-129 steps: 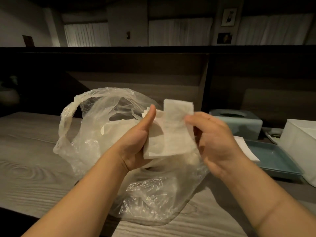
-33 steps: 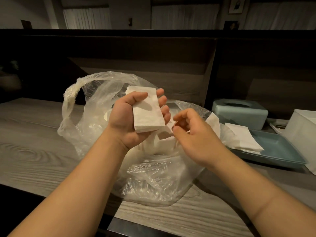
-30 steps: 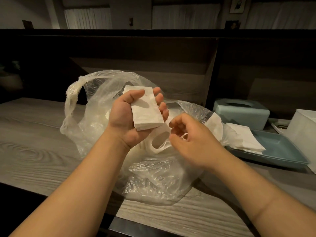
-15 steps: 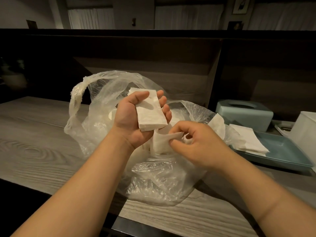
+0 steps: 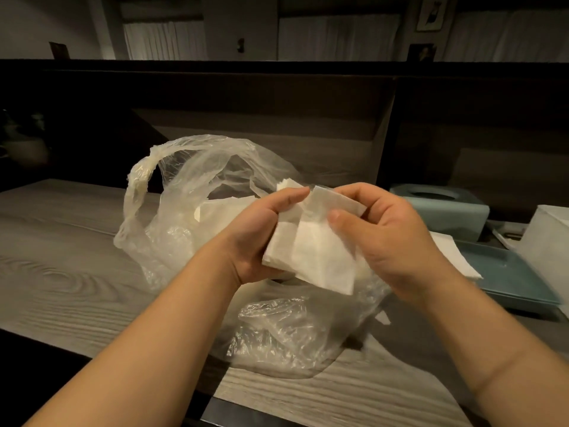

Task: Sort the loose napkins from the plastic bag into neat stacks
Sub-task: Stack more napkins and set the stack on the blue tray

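Note:
A clear crumpled plastic bag (image 5: 197, 211) lies open on the wooden table, with white napkins (image 5: 221, 211) showing inside it. Above the bag, my left hand (image 5: 258, 235) holds a small stack of folded white napkins (image 5: 278, 248) from the left side. My right hand (image 5: 388, 238) pinches one more napkin (image 5: 323, 257) with thumb on top and lays it over that stack, slightly askew. More white napkins (image 5: 452, 257) lie stacked on a blue tray (image 5: 511, 278) to the right.
A pale blue tissue box (image 5: 446, 211) stands behind the tray, and a white box (image 5: 551, 241) sits at the far right edge. A dark wooden partition (image 5: 277, 118) rises behind the table. The table's front edge runs near my forearms.
My right hand has pulled a napkin up out of the bag and brought it onto the stack in my left hand. Both hands have shifted right and closer together.

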A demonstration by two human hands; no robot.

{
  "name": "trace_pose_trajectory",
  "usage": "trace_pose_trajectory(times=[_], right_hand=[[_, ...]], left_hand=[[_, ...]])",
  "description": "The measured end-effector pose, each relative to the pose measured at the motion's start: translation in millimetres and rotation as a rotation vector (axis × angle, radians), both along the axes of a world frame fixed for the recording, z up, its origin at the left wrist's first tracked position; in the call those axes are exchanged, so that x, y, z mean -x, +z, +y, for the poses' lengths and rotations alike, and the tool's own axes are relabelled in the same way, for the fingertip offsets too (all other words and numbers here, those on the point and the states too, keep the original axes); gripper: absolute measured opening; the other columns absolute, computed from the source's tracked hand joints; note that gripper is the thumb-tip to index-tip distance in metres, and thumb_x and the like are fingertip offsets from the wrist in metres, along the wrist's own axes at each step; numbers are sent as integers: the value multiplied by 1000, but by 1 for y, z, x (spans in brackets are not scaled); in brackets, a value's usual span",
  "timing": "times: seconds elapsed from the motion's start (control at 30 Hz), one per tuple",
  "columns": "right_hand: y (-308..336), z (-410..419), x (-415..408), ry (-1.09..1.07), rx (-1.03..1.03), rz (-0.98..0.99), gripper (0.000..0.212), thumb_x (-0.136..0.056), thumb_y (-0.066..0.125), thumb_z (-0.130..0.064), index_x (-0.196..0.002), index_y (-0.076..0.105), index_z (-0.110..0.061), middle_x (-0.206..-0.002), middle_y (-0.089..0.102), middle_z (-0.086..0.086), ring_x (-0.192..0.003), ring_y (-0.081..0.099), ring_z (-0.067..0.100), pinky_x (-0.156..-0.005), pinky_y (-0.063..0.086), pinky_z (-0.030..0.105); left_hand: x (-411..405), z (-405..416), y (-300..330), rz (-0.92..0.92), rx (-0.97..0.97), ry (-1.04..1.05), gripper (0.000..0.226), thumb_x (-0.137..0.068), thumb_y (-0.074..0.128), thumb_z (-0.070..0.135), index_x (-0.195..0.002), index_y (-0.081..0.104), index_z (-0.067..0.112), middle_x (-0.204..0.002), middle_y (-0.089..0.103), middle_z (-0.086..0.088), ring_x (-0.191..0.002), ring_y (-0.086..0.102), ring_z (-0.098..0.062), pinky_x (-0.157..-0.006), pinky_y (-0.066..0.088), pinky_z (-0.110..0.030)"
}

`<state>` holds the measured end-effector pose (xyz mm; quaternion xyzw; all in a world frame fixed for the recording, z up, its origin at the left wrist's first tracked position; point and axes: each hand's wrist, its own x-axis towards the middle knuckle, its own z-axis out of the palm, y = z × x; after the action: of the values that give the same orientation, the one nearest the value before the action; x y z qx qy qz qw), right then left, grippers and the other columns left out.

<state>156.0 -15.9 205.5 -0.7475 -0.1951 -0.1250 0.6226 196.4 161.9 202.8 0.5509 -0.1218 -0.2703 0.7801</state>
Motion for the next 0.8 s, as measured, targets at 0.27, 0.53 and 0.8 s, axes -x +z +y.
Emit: trace_pose_trajectory(times=[0.27, 0.53, 0.8], right_hand=[[-9, 14, 0, -74, -179, 126, 8, -96, 65, -5, -101, 69, -9, -73, 72, -5, -60, 67, 8, -42, 47, 20], [-7, 16, 2, -164, -147, 103, 5, -97, 67, -19, -101, 68, -16, -84, 72, 4, -70, 68, 19, -51, 56, 31], [-8, -34, -35, -618, 81, 4, 10, -99, 59, -29, -97, 68, -31, -93, 69, -12, -94, 64, 13, -81, 49, 31]], left_hand=[[1, -6, -4, -3, -35, -124, 74, -97, 34, 71, -109, 80, 15, -106, 73, -15, -92, 71, -30, -98, 54, -50], [6, -8, -2, -18, 28, -240, 72, -91, 50, 71, -117, 72, 8, -96, 69, -18, -80, 68, -30, -77, 59, -40], [-5, -2, -1, 212, 243, -60, 49, -83, 64, 33, -125, 53, 9, -97, 60, -10, -82, 55, -24, -80, 48, -35]])
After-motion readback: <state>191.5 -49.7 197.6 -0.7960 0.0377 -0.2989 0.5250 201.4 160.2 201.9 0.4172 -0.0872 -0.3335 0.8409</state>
